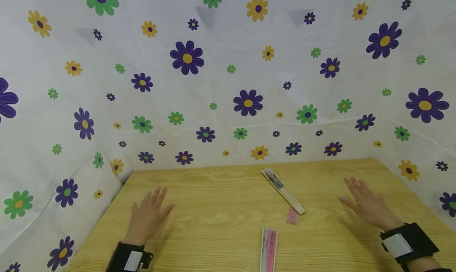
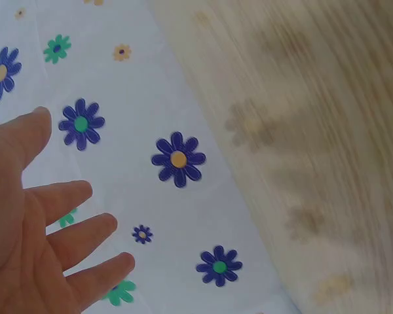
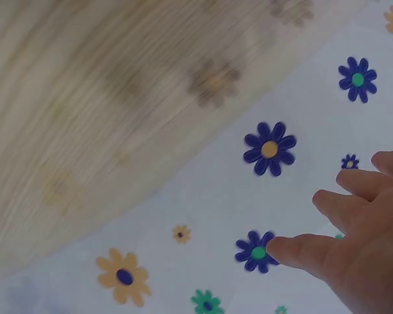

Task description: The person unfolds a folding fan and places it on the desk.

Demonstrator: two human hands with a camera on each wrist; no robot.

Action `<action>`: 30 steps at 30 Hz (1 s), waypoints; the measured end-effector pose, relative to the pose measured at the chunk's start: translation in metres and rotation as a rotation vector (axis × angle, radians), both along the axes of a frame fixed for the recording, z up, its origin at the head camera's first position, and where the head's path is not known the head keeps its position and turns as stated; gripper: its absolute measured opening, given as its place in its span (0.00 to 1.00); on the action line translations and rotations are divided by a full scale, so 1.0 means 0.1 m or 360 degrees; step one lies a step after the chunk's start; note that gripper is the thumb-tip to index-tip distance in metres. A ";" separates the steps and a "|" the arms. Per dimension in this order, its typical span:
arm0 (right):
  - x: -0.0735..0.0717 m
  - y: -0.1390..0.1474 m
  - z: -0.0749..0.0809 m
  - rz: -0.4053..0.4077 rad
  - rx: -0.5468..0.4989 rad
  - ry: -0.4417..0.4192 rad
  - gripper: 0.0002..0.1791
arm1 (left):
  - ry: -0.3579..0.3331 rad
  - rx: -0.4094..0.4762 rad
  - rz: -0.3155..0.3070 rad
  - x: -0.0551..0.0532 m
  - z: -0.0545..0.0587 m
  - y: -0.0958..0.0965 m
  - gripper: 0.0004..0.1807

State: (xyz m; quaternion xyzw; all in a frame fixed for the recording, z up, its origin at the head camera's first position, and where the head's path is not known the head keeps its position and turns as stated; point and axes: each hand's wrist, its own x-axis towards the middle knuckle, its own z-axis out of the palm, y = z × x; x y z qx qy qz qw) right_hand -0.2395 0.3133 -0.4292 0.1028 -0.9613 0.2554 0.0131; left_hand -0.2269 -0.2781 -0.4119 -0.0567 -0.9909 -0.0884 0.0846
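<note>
My left hand hovers over the left side of the wooden table, fingers spread and holding nothing. On the right side my right hand is likewise spread, with nothing in it. Between them, nearer the right hand, lies a folded hand fan with pale ribs, dark markings and a pink tassel. A pink and grey-green strip-shaped thing with dark markings lies at the front, cut off by the frame's lower edge. Each wrist view shows its own hand, the left and the right, with fingers extended.
The wooden table has light grain and reaches back to a white curtain printed with purple, green and yellow flowers. This cloth also encloses the left and right sides. Black bands with pale patches wrap both wrists.
</note>
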 end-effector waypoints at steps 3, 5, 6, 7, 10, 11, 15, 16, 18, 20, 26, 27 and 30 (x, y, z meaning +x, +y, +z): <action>-0.08 -0.19 0.00 0.0033 0.0008 0.0014 0.47 | 0.0049 -0.0032 -0.0067 0.07 -0.02 0.10 0.34; -0.16 -0.35 0.00 0.0049 0.0037 0.0061 0.46 | 0.0070 -0.0048 -0.0125 0.12 -0.03 0.20 0.33; -0.20 -0.44 0.00 0.0056 0.0059 0.0099 0.45 | 0.0084 -0.0061 -0.0159 0.15 -0.04 0.25 0.33; -0.24 -0.54 0.00 0.0055 0.0075 0.0129 0.44 | 0.0093 -0.0068 -0.0198 0.18 -0.05 0.31 0.33; -0.37 -0.87 0.02 0.0021 0.0116 0.0154 0.37 | 0.0104 -0.0072 -0.0335 0.27 -0.06 0.49 0.32; -0.40 -0.98 0.02 -0.0004 0.0120 0.0131 0.35 | 0.0102 -0.0069 -0.0387 0.31 -0.05 0.56 0.32; -0.49 -1.35 0.05 -0.0185 0.0149 -0.0035 0.27 | 0.0154 -0.0193 -0.0637 0.43 -0.01 0.81 0.29; -0.50 -1.42 0.05 -0.0236 0.0173 -0.0073 0.26 | 0.0190 -0.0251 -0.0701 0.46 0.00 0.86 0.28; -0.52 -1.53 0.04 -0.0322 0.0230 -0.0120 0.25 | 0.0276 -0.0387 -0.0808 0.51 0.01 0.96 0.24; -0.54 -1.60 0.03 -0.0391 0.0278 -0.0154 0.22 | 0.0333 -0.0483 -0.0881 0.55 0.04 1.03 0.21; -0.56 -1.71 -0.01 -0.0467 0.0319 -0.0148 0.13 | 0.0290 -0.0542 -0.1014 0.64 0.06 1.18 0.15; -0.57 -1.72 -0.02 -0.0467 0.0315 -0.0141 0.12 | 0.0298 -0.0551 -0.1026 0.64 0.05 1.19 0.14; -0.58 -1.75 -0.04 -0.0430 0.0307 -0.0109 0.10 | 0.0299 -0.0548 -0.1042 0.64 0.04 1.23 0.13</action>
